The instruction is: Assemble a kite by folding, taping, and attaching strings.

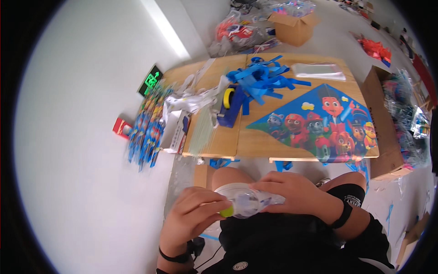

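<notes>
Above my lap I hold a clear plastic bottle (247,204) lying on its side. My left hand (195,211) has its fingers closed round the yellow-green cap (226,211) at the bottle's left end. The fingers of my right hand (294,194) wrap the body of the bottle from the right, hiding part of it. Just beyond my hands is the table's near edge, where a blue kite (321,125) printed with cartoon characters lies flat on the right.
Blue ribbon strips (262,77), a blue tape dispenser (231,107) and white sheets (318,71) lie on the table (269,107). A small white box (174,132) sits at its left edge. Cartons (381,118) of plastic-wrapped goods stand on the right; a wall (86,114) rises left.
</notes>
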`<state>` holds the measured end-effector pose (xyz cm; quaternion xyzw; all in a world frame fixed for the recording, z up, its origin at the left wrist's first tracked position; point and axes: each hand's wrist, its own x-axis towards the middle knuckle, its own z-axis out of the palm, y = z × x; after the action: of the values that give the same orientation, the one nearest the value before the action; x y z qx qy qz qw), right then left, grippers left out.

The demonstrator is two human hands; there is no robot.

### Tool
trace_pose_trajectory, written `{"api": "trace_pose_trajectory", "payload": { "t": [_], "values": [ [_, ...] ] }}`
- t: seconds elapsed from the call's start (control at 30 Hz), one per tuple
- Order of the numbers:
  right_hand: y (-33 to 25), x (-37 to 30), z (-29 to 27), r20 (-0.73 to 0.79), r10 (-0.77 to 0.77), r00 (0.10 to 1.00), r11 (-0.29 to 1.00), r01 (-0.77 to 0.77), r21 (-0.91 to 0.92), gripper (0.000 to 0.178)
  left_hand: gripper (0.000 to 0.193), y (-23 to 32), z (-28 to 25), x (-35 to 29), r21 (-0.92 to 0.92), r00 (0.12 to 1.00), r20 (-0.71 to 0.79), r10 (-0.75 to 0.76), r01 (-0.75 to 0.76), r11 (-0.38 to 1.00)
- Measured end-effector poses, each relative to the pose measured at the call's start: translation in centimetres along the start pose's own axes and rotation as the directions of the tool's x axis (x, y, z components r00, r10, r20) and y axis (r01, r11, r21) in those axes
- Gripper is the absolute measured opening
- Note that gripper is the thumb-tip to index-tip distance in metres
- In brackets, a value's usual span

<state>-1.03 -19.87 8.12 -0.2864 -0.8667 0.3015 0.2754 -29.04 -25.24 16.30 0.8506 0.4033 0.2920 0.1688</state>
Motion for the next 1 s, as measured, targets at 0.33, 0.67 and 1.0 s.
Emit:
{"api": "trace_pose_trajectory", "payload": {
  "t": [0.33,0.67,1.0],
  "values": [
    [2.8,2.1,2.1,-0.069,0.117,0.991,0.990,-0.110,0.091,0.042,0.036,-0.8,-8.5,-12.6,0.281,0.870,-0.361,-0.337,0.446,0.850],
    [11.9,-7.7,3.4,-0.191,0.570,0.799,0.821,-0.564,0.089,0.030,0.027,-17.0,5.2,-29.7,0.087,0.553,-0.372,-0.746,0.820,0.565],
    [11.7,-12.2,2.8,-0.203,0.677,0.708,0.725,-0.689,0.015,0.024,0.031,-25.3,24.3,-39.5,0.044,0.392,-0.298,-0.870,0.916,0.398]
  ]
}}
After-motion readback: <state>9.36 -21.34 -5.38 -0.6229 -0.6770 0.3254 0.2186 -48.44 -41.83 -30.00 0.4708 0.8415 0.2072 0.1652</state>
